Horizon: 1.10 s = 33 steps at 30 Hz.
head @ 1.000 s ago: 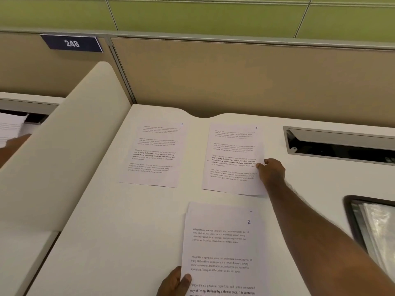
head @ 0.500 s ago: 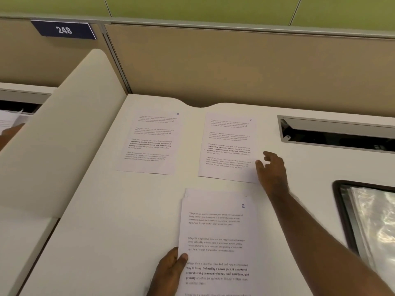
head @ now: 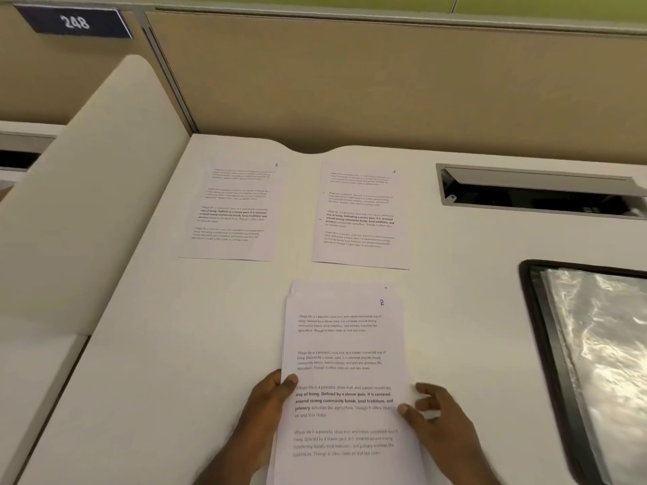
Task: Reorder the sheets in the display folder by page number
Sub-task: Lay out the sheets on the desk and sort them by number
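A small stack of printed sheets [head: 343, 344] lies at the near middle of the white desk [head: 157, 344], its top sheet marked 2. My left hand [head: 259, 411] holds the stack's left edge with the thumb on top. My right hand [head: 441, 425] is at the stack's right edge, thumb tip touching the paper and fingers loosely bent. Farther back lie two single sheets, sheet 1 [head: 231, 211] on the left and sheet 3 [head: 360, 218] on the right. The black display folder [head: 539, 327] lies open at the right edge, showing glossy clear sleeves.
A recessed cable slot [head: 539, 190] with its lid raised sits at the back right of the desk. A curved white divider [head: 87, 222] rises along the left side. A beige partition wall [head: 385, 82] closes the back, with a sign reading 248.
My right hand let go of sheet 3 and drew back to the right edge of the near stack. The view has tilted down and nearer the stack. My left hand stays on the stack.
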Each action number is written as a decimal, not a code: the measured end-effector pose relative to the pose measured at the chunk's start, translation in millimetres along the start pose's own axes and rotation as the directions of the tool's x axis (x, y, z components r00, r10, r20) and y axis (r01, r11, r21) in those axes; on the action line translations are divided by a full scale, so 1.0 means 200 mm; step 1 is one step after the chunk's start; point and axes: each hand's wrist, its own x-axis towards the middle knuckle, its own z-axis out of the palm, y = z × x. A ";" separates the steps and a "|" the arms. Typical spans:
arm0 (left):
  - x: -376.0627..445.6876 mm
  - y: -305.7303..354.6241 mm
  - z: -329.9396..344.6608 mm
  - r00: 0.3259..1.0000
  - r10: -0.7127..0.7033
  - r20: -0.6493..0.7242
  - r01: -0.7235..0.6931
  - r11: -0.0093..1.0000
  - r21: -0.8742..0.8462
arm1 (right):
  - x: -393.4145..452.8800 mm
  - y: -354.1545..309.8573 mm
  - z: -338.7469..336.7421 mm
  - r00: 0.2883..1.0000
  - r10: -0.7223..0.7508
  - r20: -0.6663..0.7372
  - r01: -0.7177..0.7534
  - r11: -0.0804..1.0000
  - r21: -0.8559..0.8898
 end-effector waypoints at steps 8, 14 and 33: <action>-0.05 0.02 0.03 0.999 0.031 0.008 -0.031 0.999 0.013 | 0.03 0.03 -0.02 0.998 0.061 -0.011 -0.061 0.997 0.054; -0.05 0.03 0.03 1.000 0.016 -0.011 -0.016 0.999 0.029 | 0.07 0.08 -0.12 0.998 0.061 -0.028 -0.060 0.998 0.030; 0.01 0.04 0.01 0.988 0.123 -0.090 -0.084 0.931 0.355 | 0.80 -0.96 -0.05 0.985 -0.130 -0.115 0.170 0.863 0.476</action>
